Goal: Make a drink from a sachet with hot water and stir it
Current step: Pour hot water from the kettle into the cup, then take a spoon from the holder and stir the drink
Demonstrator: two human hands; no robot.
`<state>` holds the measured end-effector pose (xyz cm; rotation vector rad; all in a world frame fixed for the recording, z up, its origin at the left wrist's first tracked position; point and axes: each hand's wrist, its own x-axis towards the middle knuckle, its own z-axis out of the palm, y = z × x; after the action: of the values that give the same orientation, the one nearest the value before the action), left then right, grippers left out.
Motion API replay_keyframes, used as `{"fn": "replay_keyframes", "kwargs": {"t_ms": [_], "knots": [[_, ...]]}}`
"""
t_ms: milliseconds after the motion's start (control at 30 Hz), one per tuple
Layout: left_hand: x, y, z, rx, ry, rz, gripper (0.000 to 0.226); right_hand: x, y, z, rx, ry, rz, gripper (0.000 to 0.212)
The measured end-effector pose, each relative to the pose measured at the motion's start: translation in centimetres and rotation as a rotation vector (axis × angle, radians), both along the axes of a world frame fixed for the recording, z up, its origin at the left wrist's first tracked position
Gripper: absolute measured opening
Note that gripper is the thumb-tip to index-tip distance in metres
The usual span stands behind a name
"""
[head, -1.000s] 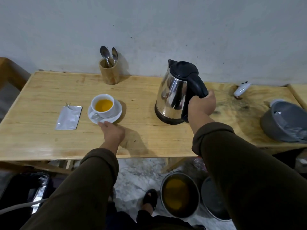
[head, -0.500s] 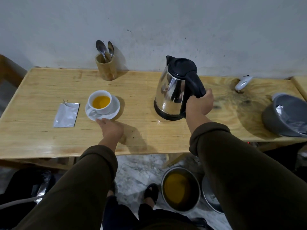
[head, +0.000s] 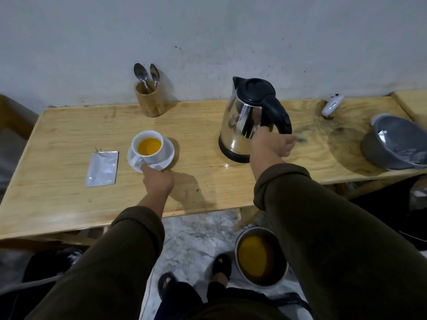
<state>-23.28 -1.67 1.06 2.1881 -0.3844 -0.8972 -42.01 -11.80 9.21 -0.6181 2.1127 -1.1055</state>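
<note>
A white cup [head: 149, 146] of orange-yellow drink sits on a white saucer [head: 167, 155] left of the table's centre. My left hand [head: 157, 180] pinches the saucer's near rim. The steel kettle [head: 245, 121] with a black lid and handle stands upright on the table to the right. My right hand [head: 271, 143] is just below the black handle, fingers spread and blurred, no longer wrapped around it. A silver sachet [head: 102, 168] lies flat left of the saucer. Two spoons [head: 146, 76] stand in a wooden holder [head: 149, 101] by the wall.
A grey bowl [head: 379, 155] holding silver wrappers sits at the table's right end, with a small white device [head: 332, 105] behind it. Below the wooden table [head: 57, 199], a metal pot [head: 261, 255] of orange liquid stands on the floor by my feet.
My right hand has let go of the kettle handle and opened. The kettle stays standing on the table. My left hand keeps its hold on the saucer.
</note>
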Motion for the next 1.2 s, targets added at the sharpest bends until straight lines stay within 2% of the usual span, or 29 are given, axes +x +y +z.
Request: {"fn": "replay_keyframes", "kwargs": {"t_ms": [67,133,267,333,433,500,633,733,867,1000,1100,1200], "knots": [[0.8,0.5,0.7,-0.031,0.04,0.051,0.069,1.2,0.8,0.2,0.038,-0.003,-0.017,0.09],[1.9,1.0,1.0,-0.022,0.025,-0.016,0.077,2.6,1.5,0.2,0.087,-0.008,-0.019,0.088],[4.5,1.8,1.0,0.023,-0.006,-0.207,0.083,6.3,2.6,0.1,0.146,0.001,0.055,0.062],[6.0,1.9,1.0,0.031,-0.006,-0.303,0.078,8.7,3.1,0.1,0.161,-0.035,0.173,0.05],[8.2,1.7,0.8,0.032,-0.006,-0.405,0.068,12.0,3.4,-0.2,0.19,0.002,0.398,0.048],[9.1,1.7,0.5,0.026,-0.024,-0.423,0.061,13.6,3.0,-0.3,0.207,0.067,0.548,0.045],[10.3,1.8,0.0,-0.01,-0.097,-0.371,0.045,16.0,0.8,0.0,0.236,0.245,0.807,0.022],[11.6,1.2,-0.3,0.008,-0.147,-0.375,0.035,18.2,-1.7,0.5,0.233,0.356,0.907,0.032],[13.3,0.7,-1.0,0.019,-0.049,-0.335,0.029,21.5,-4.8,0.8,0.138,0.428,0.998,0.034],[14.6,0.2,-1.7,0.023,0.088,-0.331,0.015,24.2,-7.5,0.4,0.135,0.244,0.984,0.034],[15.1,-0.1,-1.6,0.014,0.166,-0.318,0.014,25.9,-9.1,0.0,0.15,0.119,0.982,0.04],[15.2,-0.3,-1.6,0.004,0.216,-0.279,0.009,27.1,-9.8,0.3,0.142,0.123,1.036,0.037]]}}
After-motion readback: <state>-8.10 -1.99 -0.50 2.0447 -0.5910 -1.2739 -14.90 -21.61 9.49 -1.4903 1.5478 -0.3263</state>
